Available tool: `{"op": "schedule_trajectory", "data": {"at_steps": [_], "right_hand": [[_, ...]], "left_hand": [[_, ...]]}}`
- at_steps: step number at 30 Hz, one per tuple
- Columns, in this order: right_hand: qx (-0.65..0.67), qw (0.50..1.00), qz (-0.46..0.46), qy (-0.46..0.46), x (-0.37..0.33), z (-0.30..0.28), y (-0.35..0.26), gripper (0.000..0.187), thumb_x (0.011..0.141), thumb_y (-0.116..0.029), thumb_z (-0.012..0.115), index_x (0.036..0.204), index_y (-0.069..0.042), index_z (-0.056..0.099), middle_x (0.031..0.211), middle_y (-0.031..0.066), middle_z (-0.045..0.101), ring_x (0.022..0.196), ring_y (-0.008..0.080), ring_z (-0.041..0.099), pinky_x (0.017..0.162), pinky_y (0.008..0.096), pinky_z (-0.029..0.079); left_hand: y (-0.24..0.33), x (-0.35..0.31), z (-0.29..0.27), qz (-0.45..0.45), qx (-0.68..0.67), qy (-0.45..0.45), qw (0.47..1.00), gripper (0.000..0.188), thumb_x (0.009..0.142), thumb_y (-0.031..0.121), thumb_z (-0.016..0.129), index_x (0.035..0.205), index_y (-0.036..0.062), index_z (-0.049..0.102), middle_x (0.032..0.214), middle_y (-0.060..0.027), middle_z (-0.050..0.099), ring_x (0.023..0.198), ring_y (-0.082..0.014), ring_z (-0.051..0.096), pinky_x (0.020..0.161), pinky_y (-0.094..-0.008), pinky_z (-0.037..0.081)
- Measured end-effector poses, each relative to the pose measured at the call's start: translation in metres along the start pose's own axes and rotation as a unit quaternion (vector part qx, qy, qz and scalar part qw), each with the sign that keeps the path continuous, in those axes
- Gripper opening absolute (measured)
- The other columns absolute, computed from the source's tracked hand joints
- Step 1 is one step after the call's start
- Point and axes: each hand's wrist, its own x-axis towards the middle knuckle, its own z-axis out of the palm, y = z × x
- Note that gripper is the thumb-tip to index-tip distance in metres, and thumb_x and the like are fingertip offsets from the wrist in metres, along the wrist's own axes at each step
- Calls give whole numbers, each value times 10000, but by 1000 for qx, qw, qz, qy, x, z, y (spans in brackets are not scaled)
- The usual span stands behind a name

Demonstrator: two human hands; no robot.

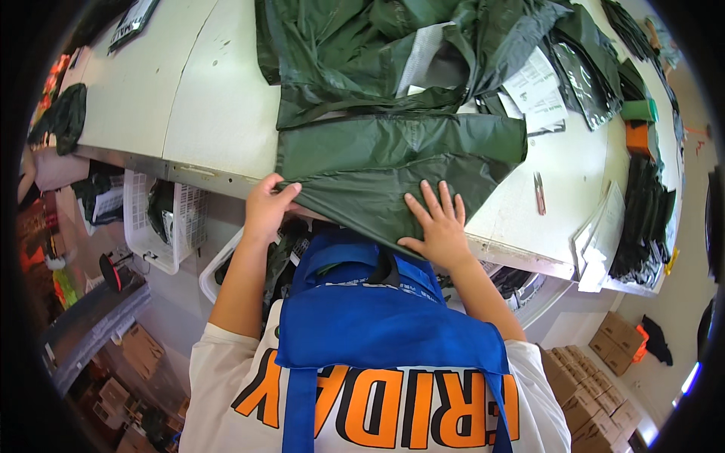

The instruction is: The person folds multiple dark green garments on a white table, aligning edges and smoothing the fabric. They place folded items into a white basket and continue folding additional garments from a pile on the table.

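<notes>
A dark green, thin waterproof-looking garment (355,155) lies partly folded along the table's front edge, its near part hanging a little over that edge. At its left corner my left hand (269,205) pinches the fabric between thumb and fingers. My right hand (439,226) rests flat on the cloth toward the right, fingers spread. Beyond the folded part, more dark green fabric (340,53) lies heaped, with a pale grey lining (424,57) showing in its opening. Whether the heap and the folded part are one piece, I cannot tell.
White printed sheets (535,87) and clear plastic packets (585,75) lie at the back right. Small snips (539,194) rest on the white table (219,98). A stack of dark packed items (642,226) stands at the right end. A white basket (177,226) sits below the left edge.
</notes>
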Motion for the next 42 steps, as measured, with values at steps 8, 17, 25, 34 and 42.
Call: {"op": "schedule_trajectory", "data": {"at_steps": [8,17,25,34,42], "right_hand": [[-2,999,-20,49,-1,8,-25,736,721,-584,658,1353,-250,481,1485,102,311,1358,411,233,1044,548,239],[192,934,79,291,-19,3,21,542,694,-65,707,1207,-30,536,1211,183,544,1171,378,478,1027,465,343],[706,630,190,263,31,-46,76,311,839,-30,608,1127,64,540,1043,81,642,960,162,580,881,337,460],[79,980,23,180,41,-24,24,568,793,-299,676,1310,-134,507,1333,137,422,1048,337,511,879,410,456],[47,990,2,130,-3,-48,57,638,742,-34,621,1347,-167,471,1392,76,437,1274,321,408,1015,444,357]], "left_hand": [[65,-39,128,368,209,-82,902,712,707,-56,665,1342,62,366,1190,-146,507,971,-212,570,853,-336,464],[6,9,184,395,570,-195,694,551,952,498,373,1443,248,347,1545,-99,191,1425,-329,135,1123,-567,44],[-9,6,202,371,588,-148,703,621,922,519,419,1469,252,289,1551,-121,152,1427,-349,110,1115,-579,54],[8,7,130,432,301,-86,846,234,755,-27,523,946,68,619,971,-130,602,879,-299,576,792,-376,469],[6,44,158,496,574,-206,618,618,885,481,527,1429,244,359,1517,-87,265,1407,-331,197,1141,-507,101]]}}
